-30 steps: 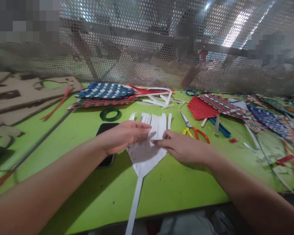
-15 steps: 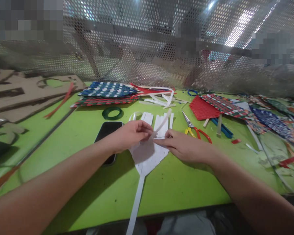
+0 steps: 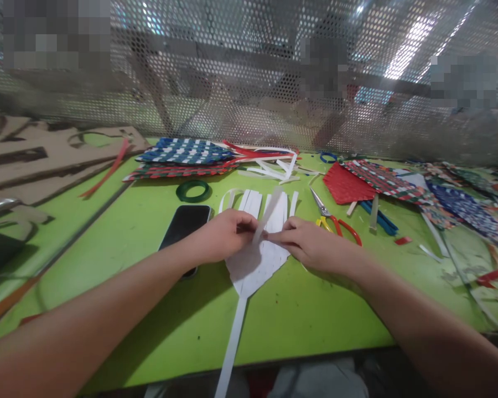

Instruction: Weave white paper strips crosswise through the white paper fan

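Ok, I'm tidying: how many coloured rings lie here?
2: the dark green ring beyond the black phone, the smaller blue ring near the perforated grey screen; clutter may hide others.

Left forearm (image 3: 128, 301): bare, smooth, tapering to a slim wrist. The left grip (image 3: 231, 235) is an uncovered hand with slender fingers. Right forearm (image 3: 415, 309): likewise bare, as is the right grip (image 3: 311, 242). Near, centre: pale grey cloth (image 3: 319, 381), apparently over the person's lap; blurred, garment type unclear.
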Motion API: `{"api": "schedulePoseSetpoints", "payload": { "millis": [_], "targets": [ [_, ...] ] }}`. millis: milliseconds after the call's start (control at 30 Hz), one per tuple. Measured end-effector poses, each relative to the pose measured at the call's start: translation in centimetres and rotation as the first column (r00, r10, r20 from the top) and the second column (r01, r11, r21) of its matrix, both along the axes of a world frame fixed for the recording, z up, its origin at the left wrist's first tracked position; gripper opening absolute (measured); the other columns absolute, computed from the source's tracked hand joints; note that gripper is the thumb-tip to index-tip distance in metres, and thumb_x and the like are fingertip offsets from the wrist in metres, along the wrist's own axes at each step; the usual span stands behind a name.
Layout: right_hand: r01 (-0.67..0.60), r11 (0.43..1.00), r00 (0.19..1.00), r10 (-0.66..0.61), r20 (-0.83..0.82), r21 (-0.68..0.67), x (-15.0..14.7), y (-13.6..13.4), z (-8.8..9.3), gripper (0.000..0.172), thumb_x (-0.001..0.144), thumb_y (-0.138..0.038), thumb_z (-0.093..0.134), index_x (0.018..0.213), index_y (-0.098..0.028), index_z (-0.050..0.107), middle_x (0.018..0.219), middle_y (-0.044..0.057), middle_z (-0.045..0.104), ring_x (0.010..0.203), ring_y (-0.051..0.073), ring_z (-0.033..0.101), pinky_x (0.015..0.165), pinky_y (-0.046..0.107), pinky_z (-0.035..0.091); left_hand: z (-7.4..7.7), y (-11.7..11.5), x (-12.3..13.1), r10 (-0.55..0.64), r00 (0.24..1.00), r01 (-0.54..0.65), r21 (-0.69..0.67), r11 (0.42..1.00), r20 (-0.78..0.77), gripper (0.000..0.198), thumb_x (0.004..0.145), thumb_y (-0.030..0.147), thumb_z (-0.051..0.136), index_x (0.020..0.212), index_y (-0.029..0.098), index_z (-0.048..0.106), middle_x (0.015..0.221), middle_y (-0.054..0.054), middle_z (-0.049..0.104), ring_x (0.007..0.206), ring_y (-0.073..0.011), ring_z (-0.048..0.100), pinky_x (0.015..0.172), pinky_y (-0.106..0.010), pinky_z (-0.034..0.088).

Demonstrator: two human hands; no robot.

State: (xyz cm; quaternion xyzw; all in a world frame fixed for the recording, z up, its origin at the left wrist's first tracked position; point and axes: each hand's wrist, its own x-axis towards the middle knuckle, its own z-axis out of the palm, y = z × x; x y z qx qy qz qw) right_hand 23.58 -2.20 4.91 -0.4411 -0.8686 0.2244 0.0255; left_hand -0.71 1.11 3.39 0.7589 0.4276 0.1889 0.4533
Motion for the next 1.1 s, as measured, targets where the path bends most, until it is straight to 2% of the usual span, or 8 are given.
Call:
{"api": "schedulePoseSetpoints", "payload": {
  "millis": [100, 233, 400, 500, 633, 833, 1100],
  "targets": [
    [-0.006, 0.999, 0.999, 0.005, 0.031, 0.041, -0.2, 0.0, 0.1, 0.040, 0.108, -0.025, 0.045, 0.144, -0.026, 0.066, 0.108, 0.011, 0.065, 0.100, 0.024, 0.062, 0.091, 0.038, 0.047, 0.0, -0.3, 0.2, 0.027, 1.000, -0.027, 0.048, 0.998, 0.003, 0.021, 0.079, 0.021, 0.059, 0.090, 0.022, 0.078, 0.099, -0.004, 0.080, 0.090, -0.0215, 0.071, 0.083, -0.030, 0.054],
    [-0.004, 0.996, 1.000, 0.001, 0.030, 0.092, -0.4, 0.0, 0.1, 0.034, 0.107, -0.023, 0.051, 0.136, -0.019, 0.067, 0.112, 0.013, 0.068, 0.108, 0.027, 0.062, 0.092, 0.039, 0.047, 0.0, -0.2, 0.2, 0.046, 0.992, -0.031, 0.125, 0.992, -0.120, 0.024, 0.079, 0.021, 0.059, 0.092, 0.022, 0.079, 0.092, -0.004, 0.080, 0.081, -0.0211, 0.069, 0.072, -0.030, 0.051],
    [0.005, 0.993, 1.000, -0.005, -0.001, 0.122, -0.3, 0.0, -0.3, 0.023, 0.105, -0.023, 0.056, 0.122, -0.019, 0.071, 0.109, 0.011, 0.068, 0.101, 0.024, 0.064, 0.088, 0.036, 0.047, -0.2, 0.1, -0.1, 0.012, 0.989, 0.001, 0.089, 0.996, -0.148, 0.023, 0.082, 0.027, 0.062, 0.098, 0.023, 0.077, 0.094, -0.004, 0.080, 0.083, -0.0212, 0.071, 0.072, -0.029, 0.051],
    [0.001, 0.993, 1.000, -0.005, 0.031, 0.121, -0.5, 0.0, -0.3, 0.021, 0.105, -0.023, 0.055, 0.119, -0.019, 0.070, 0.109, 0.011, 0.066, 0.100, 0.024, 0.063, 0.087, 0.036, 0.047, -0.4, 0.2, -0.2, -0.005, 0.990, 0.015, 0.067, 0.998, -0.143, 0.023, 0.084, 0.031, 0.063, 0.101, 0.022, 0.076, 0.099, -0.005, 0.080, 0.087, -0.0224, 0.072, 0.078, -0.030, 0.052],
    [0.000, 0.995, 0.999, -0.005, 0.046, 0.103, -0.9, -0.1, 0.1, 0.020, 0.107, -0.023, 0.053, 0.117, -0.017, 0.070, 0.109, 0.011, 0.065, 0.100, 0.024, 0.063, 0.089, 0.037, 0.048, -0.4, 0.1, -0.1, 0.005, 0.985, 0.007, 0.072, 0.997, -0.170, 0.021, 0.085, 0.029, 0.062, 0.098, 0.021, 0.075, 0.097, -0.005, 0.080, 0.085, -0.0224, 0.072, 0.077, -0.031, 0.052],
    [0.021, 0.998, 0.998, -0.024, 0.052, 0.062, -1.1, -0.3, 0.5, 0.026, 0.108, -0.025, 0.050, 0.124, -0.017, 0.069, 0.112, 0.012, 0.064, 0.103, 0.024, 0.063, 0.092, 0.039, 0.048, 0.2, -0.3, 0.2, 0.052, 0.985, -0.040, 0.077, 0.996, -0.166, 0.022, 0.083, 0.022, 0.058, 0.098, 0.020, 0.074, 0.101, -0.006, 0.080, 0.087, -0.0224, 0.071, 0.076, -0.031, 0.051],
    [0.001, 0.997, 1.000, -0.003, 0.027, 0.075, -0.8, -0.4, 0.2, 0.029, 0.109, -0.026, 0.048, 0.127, -0.018, 0.070, 0.114, 0.012, 0.064, 0.104, 0.024, 0.063, 0.091, 0.038, 0.048, 1.7, 0.4, -0.9, 0.127, 0.963, -0.120, 0.042, 0.992, -0.240, 0.018, 0.082, 0.027, 0.066, 0.094, 0.020, 0.078, 0.095, -0.005, 0.081, 0.086, -0.0230, 0.073, 0.076, -0.031, 0.053]
  ]
}}
